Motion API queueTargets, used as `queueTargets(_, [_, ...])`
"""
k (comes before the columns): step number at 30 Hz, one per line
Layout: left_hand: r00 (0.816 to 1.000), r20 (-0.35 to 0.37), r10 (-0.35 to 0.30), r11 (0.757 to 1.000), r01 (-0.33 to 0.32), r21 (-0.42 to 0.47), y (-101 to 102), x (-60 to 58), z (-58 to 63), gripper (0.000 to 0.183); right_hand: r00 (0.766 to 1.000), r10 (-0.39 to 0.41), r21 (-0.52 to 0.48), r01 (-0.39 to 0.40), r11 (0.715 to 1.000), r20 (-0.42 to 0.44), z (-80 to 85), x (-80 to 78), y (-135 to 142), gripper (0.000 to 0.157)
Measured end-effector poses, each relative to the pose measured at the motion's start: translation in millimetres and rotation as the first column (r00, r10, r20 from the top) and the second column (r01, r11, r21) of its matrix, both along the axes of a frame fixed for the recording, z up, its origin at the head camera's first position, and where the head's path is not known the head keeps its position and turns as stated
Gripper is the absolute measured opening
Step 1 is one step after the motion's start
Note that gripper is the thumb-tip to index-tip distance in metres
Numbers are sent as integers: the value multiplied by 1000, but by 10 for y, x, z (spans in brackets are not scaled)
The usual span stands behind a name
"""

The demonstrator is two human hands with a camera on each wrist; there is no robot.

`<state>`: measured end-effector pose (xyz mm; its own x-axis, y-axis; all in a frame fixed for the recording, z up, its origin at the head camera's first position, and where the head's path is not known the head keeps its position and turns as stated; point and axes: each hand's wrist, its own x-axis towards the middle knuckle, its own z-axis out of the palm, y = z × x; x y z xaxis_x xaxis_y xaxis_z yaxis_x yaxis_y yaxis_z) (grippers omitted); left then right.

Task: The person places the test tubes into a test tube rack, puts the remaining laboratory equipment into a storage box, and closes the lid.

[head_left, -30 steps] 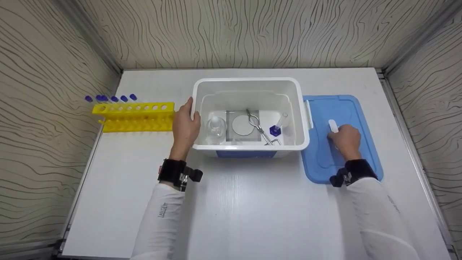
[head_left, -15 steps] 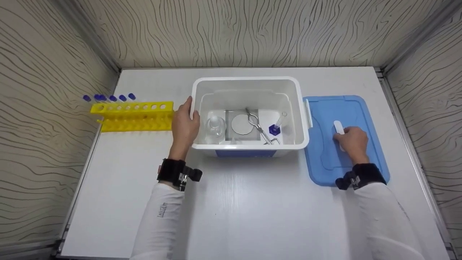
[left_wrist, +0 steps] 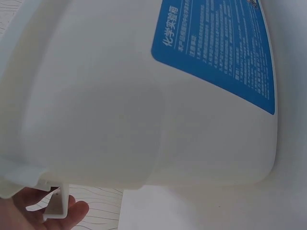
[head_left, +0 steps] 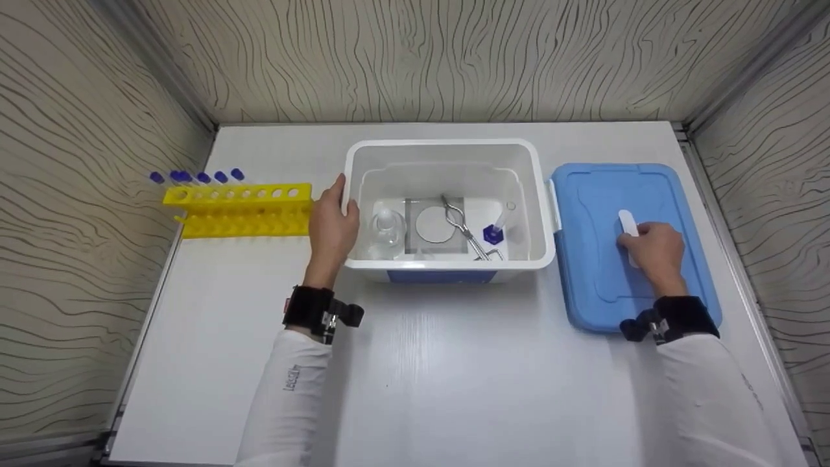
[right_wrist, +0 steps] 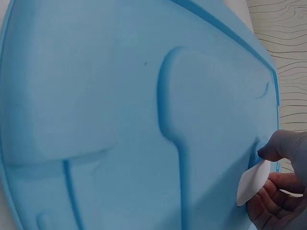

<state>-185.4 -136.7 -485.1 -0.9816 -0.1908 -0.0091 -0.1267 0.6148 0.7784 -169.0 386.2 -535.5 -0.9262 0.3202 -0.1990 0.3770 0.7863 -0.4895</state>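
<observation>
My left hand (head_left: 334,227) grips the left side of a white plastic storage box (head_left: 441,264), beside its rim. In the left wrist view, the fingers lie around a white latch (left_wrist: 57,203) on the box's side. At the right, my right hand (head_left: 656,251) holds a blue lid (head_left: 603,194) by its white handle (head_left: 628,222); thumb and fingers pinch that handle in the right wrist view. Inside the box lie a wire gauze (head_left: 410,227) with a white round centre, metal crucible tongs (head_left: 457,226), clear glassware (head_left: 387,227) and a measuring cylinder with a purple base (head_left: 493,234).
Left of the box stands a yellow test tube rack (head_left: 246,224), with several purple-capped tubes (head_left: 203,177) along its back. Everything rests on a white table (head_left: 415,383) walled on three sides by patterned panels (head_left: 441,61).
Held by its handle, the lid has shifted right, away from the box, and now looks slightly raised. My left hand and the box have stayed in place.
</observation>
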Motion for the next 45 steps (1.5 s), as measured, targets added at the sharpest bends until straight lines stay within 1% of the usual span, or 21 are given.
queueTargets(7, [1000, 13, 0, 1000, 0, 1, 9, -4, 6, 55, 1000, -3, 7, 3, 1000, -19, 240, -43, 70, 55])
queueTargets(15, [1000, 24, 6, 1000, -6, 1, 11, -3, 11, 55, 996, 8, 26, -5, 1000, -84, 509, -64, 125, 53])
queueTargets(18, [1000, 2, 1, 1000, -1, -6, 2, 4, 0, 55, 991, 40, 51, -34, 998, -129, 598, -68, 132, 50])
queueTargets(22, [999, -32, -1, 1000, 0, -20, -7, 11, -11, 54, 978, 105, 77, -92, 993, -178, 731, -88, 112, 46])
queueTargets(26, [1000, -28, -2, 1000, 1, -23, -5, 11, -5, 53, 966, 163, 78, -150, 986, -203, 891, -113, 72, 45])
queueTargets(31, [1000, -7, -7, 999, 6, -33, 4, 9, 10, 54, 948, 205, 103, -185, 977, -243, 1096, -138, 15, 44])
queueTargets(38, [1000, -7, -8, 999, 8, -47, -2, 3, 13, 54, 931, 255, 125, -230, 965, -259, 1357, -155, -101, 44])
queueTargets(41, [1000, -12, -7, 999, 6, -49, -7, 2, 9, 54, 921, 283, 141, -253, 957, -269, 1459, -181, -182, 43])
queueTargets(45, [1000, -12, -3, 999, 2, -51, 0, 2, 0, 54, 910, 322, 146, -293, 945, -260, 1588, -216, -314, 43])
